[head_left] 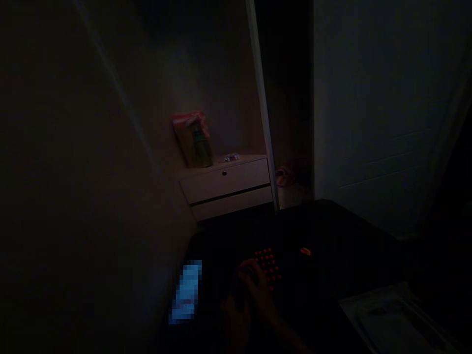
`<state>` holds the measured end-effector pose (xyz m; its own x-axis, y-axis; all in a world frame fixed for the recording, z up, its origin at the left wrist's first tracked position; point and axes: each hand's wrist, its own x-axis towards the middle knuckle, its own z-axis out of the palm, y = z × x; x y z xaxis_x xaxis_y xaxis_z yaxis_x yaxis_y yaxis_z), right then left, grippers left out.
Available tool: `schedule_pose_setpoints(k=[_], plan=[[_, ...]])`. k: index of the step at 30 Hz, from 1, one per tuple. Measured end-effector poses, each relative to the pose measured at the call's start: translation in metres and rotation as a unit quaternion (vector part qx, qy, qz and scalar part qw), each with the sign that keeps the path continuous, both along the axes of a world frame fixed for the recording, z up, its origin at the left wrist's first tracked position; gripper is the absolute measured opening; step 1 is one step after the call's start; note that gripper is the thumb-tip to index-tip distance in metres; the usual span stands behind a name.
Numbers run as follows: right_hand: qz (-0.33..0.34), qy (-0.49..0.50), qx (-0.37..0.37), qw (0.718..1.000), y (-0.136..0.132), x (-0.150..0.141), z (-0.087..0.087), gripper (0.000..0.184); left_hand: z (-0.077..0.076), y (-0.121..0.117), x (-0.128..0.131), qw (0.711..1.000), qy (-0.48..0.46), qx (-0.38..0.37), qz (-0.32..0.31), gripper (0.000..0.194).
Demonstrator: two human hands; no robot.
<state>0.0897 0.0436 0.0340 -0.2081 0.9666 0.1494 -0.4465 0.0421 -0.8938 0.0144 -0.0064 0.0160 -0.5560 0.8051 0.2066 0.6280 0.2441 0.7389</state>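
In near darkness, the left hand [236, 312] and right hand [260, 291] meet, fingers curled (too dim to tell whether they grip anything). Beside the right fingers, the nearer, a grid of small round red dots [271, 270] stretches lengthwise away on the black surface [332, 236].

1. We have our left hand [235, 310] and right hand [258, 284] close together over the table [320, 226].
2. Just beside our right hand, on its far side, we see rows of dots [267, 257]; right of these lies a small piece [306, 251].
3. Left of our hands is a blurred-out panel [187, 292].
4. Near us, at right, lies a flat packet [387, 319].
5. Behind the table we find drawers [228, 189], a jar-like container [202, 147] on top, a small item [232, 157] to its right.
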Motion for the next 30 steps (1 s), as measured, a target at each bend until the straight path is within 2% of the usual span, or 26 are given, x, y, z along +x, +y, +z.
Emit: schedule_pose_setpoints(k=[6,10,13,20,24,30], plan=[[-0.005,-0.032,0.021,0.999,-0.0020,0.0041,0.0005,0.023,-0.0055,-0.0019,-0.0006,1.000,-0.008,0.006,-0.003,0.046],[-0.006,-0.019,0.003,1.000,-0.0031,0.0032,0.0023,0.017,-0.0092,-0.0019,-0.0013,1.000,0.010,0.012,0.003,0.042],[-0.012,-0.003,-0.007,1.000,-0.0032,0.0023,0.0033,0.015,-0.0105,-0.0020,-0.0015,0.999,0.034,0.021,0.013,0.044],[-0.022,-0.004,-0.005,1.000,-0.0025,0.0034,0.0015,0.017,-0.0069,-0.0024,-0.0003,0.997,0.005,0.072,-0.008,0.053],[-0.010,0.012,-0.013,1.000,-0.0025,0.0028,0.0024,0.016,-0.0052,-0.0021,0.0003,0.998,-0.001,0.059,-0.016,0.052],[-0.018,-0.022,-0.016,0.999,-0.0029,0.0021,0.0087,0.018,-0.0080,-0.0021,0.0001,0.999,-0.001,0.032,-0.012,0.044]])
